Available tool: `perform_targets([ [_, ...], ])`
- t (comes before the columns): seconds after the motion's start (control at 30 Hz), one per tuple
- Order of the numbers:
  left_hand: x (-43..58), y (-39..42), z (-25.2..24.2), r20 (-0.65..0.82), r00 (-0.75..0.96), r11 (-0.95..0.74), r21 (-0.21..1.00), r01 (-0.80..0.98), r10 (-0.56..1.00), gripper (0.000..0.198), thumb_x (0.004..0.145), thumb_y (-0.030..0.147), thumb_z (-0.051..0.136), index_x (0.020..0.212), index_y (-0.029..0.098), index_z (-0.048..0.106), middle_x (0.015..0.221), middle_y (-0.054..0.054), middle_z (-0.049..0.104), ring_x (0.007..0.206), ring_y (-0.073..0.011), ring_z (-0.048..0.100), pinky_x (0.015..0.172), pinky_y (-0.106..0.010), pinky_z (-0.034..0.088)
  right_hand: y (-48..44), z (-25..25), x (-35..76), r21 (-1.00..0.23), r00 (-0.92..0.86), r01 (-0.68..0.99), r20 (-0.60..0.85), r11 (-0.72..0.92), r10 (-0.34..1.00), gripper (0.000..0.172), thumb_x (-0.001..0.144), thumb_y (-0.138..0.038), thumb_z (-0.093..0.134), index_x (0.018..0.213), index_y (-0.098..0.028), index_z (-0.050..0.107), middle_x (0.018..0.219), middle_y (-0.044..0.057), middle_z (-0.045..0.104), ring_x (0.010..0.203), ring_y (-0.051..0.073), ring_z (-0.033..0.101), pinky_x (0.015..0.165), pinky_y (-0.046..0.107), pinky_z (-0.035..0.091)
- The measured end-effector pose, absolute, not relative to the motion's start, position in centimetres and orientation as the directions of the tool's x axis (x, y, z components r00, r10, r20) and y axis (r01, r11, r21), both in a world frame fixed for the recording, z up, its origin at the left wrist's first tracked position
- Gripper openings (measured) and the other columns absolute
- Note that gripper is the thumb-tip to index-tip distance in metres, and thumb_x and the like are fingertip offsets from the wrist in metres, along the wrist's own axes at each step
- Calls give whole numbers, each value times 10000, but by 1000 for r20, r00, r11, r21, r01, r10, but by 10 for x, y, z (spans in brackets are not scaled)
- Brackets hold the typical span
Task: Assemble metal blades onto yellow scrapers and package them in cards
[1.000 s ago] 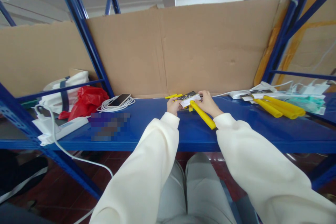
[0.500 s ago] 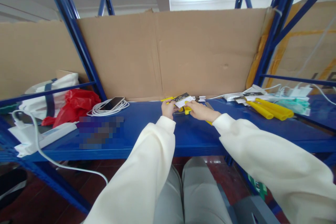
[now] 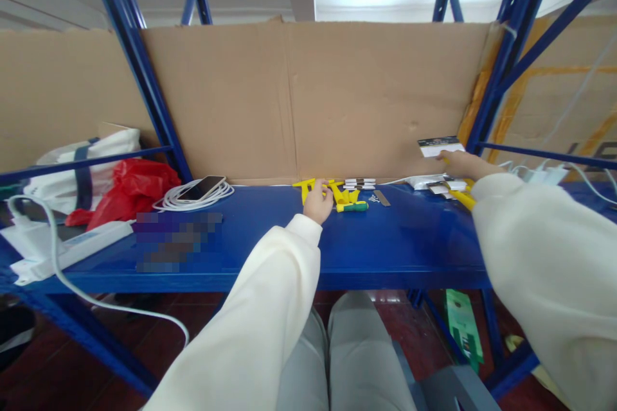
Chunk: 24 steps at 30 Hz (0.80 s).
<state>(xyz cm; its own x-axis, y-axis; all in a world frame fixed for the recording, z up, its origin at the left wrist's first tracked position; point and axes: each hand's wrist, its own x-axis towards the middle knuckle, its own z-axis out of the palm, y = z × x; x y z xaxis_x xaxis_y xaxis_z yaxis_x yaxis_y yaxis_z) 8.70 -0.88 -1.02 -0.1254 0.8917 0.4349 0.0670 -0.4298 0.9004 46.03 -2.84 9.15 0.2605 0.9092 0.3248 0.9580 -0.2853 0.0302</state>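
My right hand (image 3: 459, 164) pinches a flat black-and-white card (image 3: 439, 146) by its lower edge, raised above the right part of the blue shelf. My left hand (image 3: 318, 204) is over the shelf's middle, fingers half bent and a little apart, with nothing visible in it. Yellow plastic pieces (image 3: 349, 196) lie right beside its fingertips, partly hidden by them. Just to the right are a green-and-yellow screwdriver handle (image 3: 354, 207), a stack of black-and-white packets (image 3: 359, 183), small metal bits (image 3: 373, 198) and a flat grey strip (image 3: 382, 198).
White packets (image 3: 427, 181) and yellow tubes (image 3: 463, 198) lie beneath my right forearm. On the left are a coiled white cable (image 3: 222, 192) with a phone (image 3: 205, 188), a red bag (image 3: 139, 186) and a power strip (image 3: 89, 247). Cardboard (image 3: 361, 103) walls the back.
My right hand has carried the card away to the right and up. My left hand has let go of the card and stays near the yellow pieces, now more exposed.
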Motion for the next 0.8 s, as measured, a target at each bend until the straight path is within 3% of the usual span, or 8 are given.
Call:
perform_targets([
  [0.13, 87, -8, -10, 460, -110, -442, 884, 153, 881, 223, 778, 50, 651, 864, 253, 618, 812, -9, 716, 800, -208, 711, 920, -354, 535, -43, 62, 477, 10, 443, 879, 354, -477, 824, 461, 894, -39, 472, 1312, -103, 657, 1280, 351, 619, 1127, 378, 671, 829, 482, 457],
  [0.3, 88, -11, -9, 511, -93, -482, 847, 224, 855, 194, 792, 48, 641, 808, 241, 627, 879, -33, 714, 736, -196, 674, 925, -360, 527, -51, 24, 473, -13, 496, 850, 355, -527, 792, 425, 935, -67, 357, 1145, -136, 721, 1254, 344, 638, 1170, 404, 663, 850, 530, 427],
  [0.5, 89, -13, -10, 527, -85, -506, 842, 186, 846, 233, 755, 20, 664, 752, 248, 614, 801, -6, 686, 720, -182, 626, 955, -351, 525, -43, 7, 487, -75, 513, 841, 423, -536, 747, 416, 932, -102, 371, 972, -209, 771, 1245, 319, 665, 1216, 404, 644, 873, 618, 405],
  [0.67, 90, -13, -10, 544, -68, -518, 824, 229, 836, 232, 758, 13, 658, 742, 240, 615, 791, -6, 677, 644, -158, 580, 935, -354, 542, -40, 8, 499, -17, 489, 849, 403, -528, 773, 432, 920, -82, 373, 994, -195, 784, 1215, 328, 683, 1192, 386, 644, 863, 614, 412],
  [0.8, 89, -13, -11, 553, -34, -513, 792, 331, 832, 182, 810, 50, 613, 788, 230, 631, 846, -19, 691, 663, -156, 599, 899, -351, 555, -47, 16, 498, 31, 489, 851, 320, -525, 811, 481, 911, -68, 391, 1168, -224, 766, 1306, 286, 675, 1240, 362, 623, 940, 606, 427],
])
